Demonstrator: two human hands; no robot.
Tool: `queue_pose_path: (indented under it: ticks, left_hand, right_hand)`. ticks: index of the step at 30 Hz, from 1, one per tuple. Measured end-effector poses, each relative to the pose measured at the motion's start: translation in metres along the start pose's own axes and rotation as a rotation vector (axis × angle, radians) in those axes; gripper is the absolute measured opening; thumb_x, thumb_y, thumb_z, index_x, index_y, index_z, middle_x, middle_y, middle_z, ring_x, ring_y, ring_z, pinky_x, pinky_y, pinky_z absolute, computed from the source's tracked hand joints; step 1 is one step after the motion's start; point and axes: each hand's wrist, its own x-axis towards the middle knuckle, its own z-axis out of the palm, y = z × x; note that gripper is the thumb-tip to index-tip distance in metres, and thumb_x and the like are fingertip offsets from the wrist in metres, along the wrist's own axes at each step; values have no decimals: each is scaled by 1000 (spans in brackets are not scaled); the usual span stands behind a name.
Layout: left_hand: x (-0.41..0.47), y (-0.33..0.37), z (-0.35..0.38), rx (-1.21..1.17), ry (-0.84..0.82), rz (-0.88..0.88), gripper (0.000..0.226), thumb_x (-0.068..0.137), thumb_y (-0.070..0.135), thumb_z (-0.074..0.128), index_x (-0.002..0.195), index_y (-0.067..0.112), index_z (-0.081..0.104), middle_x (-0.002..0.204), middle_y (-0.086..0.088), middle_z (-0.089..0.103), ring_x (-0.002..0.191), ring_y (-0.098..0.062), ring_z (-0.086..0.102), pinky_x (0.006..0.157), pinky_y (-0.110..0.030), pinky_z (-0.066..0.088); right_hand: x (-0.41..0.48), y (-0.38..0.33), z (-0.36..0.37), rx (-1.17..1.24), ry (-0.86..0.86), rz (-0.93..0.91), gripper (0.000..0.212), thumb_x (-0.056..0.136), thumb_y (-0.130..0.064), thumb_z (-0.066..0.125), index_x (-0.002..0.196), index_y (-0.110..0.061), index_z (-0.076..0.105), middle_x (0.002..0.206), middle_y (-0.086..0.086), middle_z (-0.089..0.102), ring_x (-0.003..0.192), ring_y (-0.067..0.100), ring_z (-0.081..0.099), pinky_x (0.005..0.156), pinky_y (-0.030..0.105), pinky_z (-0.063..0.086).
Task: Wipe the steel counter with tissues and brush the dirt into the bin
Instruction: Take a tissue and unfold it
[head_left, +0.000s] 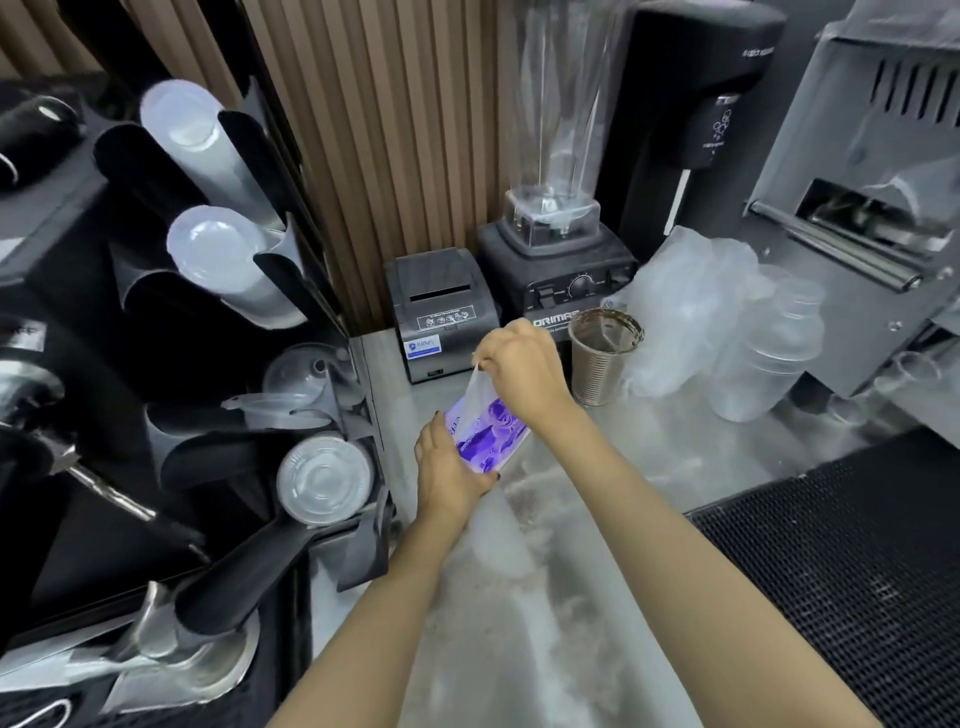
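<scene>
One tissue half out of its pack, near the tabletop's back left corner.
Your left hand curls round the purple tissue pack, held low over the steel tabletop; your right hand pinches the top of the white tissue standing out of it. Pull sharply and the sheet may tear or bring several along; a slack left grip could drop the pack. Your right wrist is just beside the ribbed metal cup, which a wide swing could topple.
</scene>
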Motion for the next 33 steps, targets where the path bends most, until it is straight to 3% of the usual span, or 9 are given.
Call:
queue_pose_path:
  ticks: [5,10,13,18,22,26,30,32,33]
  left_hand:
    - [-2,2,1,10,-18,0,104,59,19,84,141,4,22,142,-11,31,134,-25,25,112,-32,24]
    - [-2,2,-1,41,-18,-4,103,58,20,85,140,4,23,140,-10,34,133,-24,27,108,-28,24]
    - [1,3,-2,41,-47,-23,108,56,23,86,141,6,22,141,-10,33,134,-25,26,111,-32,26]
    - [-3,19,-10,136,-92,25,128,56,34,86,147,10,-1,157,-4,-2,144,-21,-8,117,-39,0]
    - [-30,61,-28,-115,-52,134,130,53,26,89,147,11,1,156,-4,-1,144,-18,-6,118,-38,3]
    - [-77,106,-51,-409,-135,241,127,54,20,89,146,18,2,156,-1,2,143,-12,2,118,-31,10]
    - [-112,126,-79,-501,-281,334,108,59,18,86,144,29,20,153,6,16,141,-2,11,110,-15,16]
    - [-124,131,-92,-469,-394,375,75,62,18,83,128,26,48,135,6,47,125,0,39,105,-21,31]
    - [-132,133,-98,-482,-435,384,48,63,21,81,108,23,62,112,5,62,105,-1,53,94,-24,42]
  right_hand:
    - [1,3,-22,58,147,68,20,87,-9,52,92,-14,71,101,0,70,103,26,49,90,33,30]
    - [5,-3,-55,143,335,69,18,85,-5,52,86,-8,69,91,8,70,96,31,54,87,42,42]
    - [-1,-9,-84,224,424,109,14,86,-7,52,87,-4,66,92,10,67,93,25,54,79,27,38]
    - [-41,-4,-115,443,518,282,13,83,-6,50,78,-7,62,74,0,59,72,14,54,69,24,43]
    - [-81,4,-126,504,529,393,17,85,-3,51,83,-17,61,71,-13,58,65,-13,52,63,1,38]
    - [-121,-9,-144,497,385,418,21,84,-1,52,87,-14,68,66,-21,55,53,-15,50,53,2,36]
    - [-155,-38,-167,500,155,422,24,83,2,52,83,-14,70,52,-8,45,41,0,38,42,8,29]
    - [-171,-56,-179,502,115,421,24,84,2,52,83,-13,71,53,-6,44,40,0,37,41,8,28]
    - [-178,-66,-185,487,124,428,23,84,1,53,83,-13,71,54,-7,45,40,-1,38,41,8,28]
